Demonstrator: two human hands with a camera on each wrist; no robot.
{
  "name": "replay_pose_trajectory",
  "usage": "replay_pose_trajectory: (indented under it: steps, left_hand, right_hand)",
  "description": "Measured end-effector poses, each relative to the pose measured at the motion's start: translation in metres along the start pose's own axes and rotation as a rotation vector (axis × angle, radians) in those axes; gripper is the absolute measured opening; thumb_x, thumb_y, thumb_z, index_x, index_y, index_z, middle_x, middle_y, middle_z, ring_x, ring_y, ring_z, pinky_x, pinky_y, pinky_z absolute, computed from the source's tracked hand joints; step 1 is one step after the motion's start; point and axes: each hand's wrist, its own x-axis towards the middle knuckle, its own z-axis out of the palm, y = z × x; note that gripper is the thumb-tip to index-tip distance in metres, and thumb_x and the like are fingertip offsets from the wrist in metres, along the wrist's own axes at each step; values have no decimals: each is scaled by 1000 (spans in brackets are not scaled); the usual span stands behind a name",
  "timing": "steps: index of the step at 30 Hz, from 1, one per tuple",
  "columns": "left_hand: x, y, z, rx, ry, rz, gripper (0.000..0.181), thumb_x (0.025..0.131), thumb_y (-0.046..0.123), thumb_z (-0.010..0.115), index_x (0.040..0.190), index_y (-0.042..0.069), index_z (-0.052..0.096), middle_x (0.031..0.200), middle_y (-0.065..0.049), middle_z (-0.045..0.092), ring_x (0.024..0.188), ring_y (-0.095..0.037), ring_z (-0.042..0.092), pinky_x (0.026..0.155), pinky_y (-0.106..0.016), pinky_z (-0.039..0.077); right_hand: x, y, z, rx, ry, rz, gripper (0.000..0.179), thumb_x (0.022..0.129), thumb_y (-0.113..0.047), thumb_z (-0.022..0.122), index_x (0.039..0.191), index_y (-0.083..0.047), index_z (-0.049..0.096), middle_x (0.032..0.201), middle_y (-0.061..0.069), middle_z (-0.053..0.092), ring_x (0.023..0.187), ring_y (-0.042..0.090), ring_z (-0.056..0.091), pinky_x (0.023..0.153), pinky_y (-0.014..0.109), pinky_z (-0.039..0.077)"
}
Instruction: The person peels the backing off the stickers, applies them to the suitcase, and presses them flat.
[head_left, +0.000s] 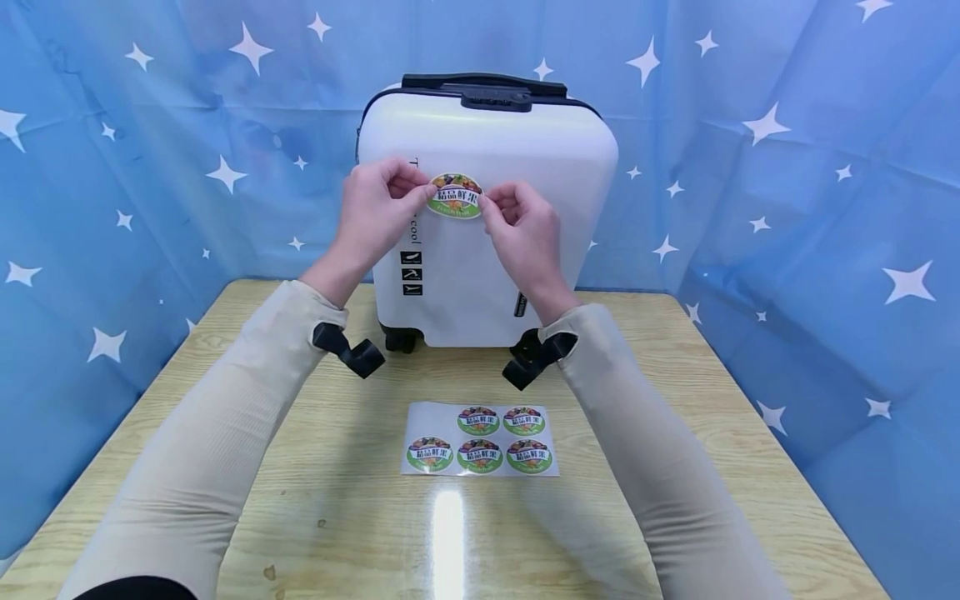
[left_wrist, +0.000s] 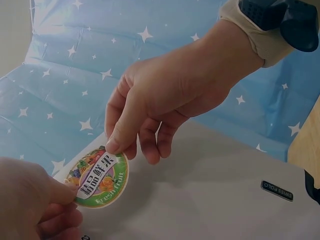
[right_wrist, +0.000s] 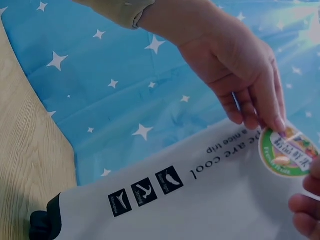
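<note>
Left fingers (head_left: 415,200) and right fingers (head_left: 492,217) pinch opposite edges of a thin oval sticker (head_left: 455,197) before a smooth, round-cornered white suitcase (head_left: 468,283).

The oval "Fresh fruit" sticker (head_left: 454,197) is green along its lower part, with dark characters on a white band and fruit in red, orange and purple. Matching labels (head_left: 480,456) repeat that design on a white backing sheet (head_left: 431,414). The suitcase (head_left: 480,275) is white, its handle (head_left: 487,81) black; black icon squares (head_left: 412,274) carry white figures. White four-pointed stars dot the blue curtain (head_left: 480,33). The sleeves (head_left: 225,425) are beige, the table (head_left: 337,517) pale yellow-brown woodgrain.
</note>
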Motion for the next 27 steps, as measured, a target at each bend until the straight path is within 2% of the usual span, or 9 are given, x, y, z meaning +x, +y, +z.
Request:
replay_pose_trajectory:
  steps: [10,27]
  left_hand:
    - [5,1,1,28,8,-30,16,87,14,67,96,1,68,91,-8,66,77,-12,59,72,-20,48]
    - [13,1,2,100,30,-62,18,87,17,66,97,2,67,90,-7,66,77,-11,58,70,-18,47]
  right_hand:
    - [9,-1,2,-13,-2,-17,15,90,-17,62,96,-3,63,82,4,62,65,10,55,62,21,46]
    - [17,3,9,-22,13,13,14,90,-17,62,95,-4,62,81,4,62,65,10,55,62,20,46]
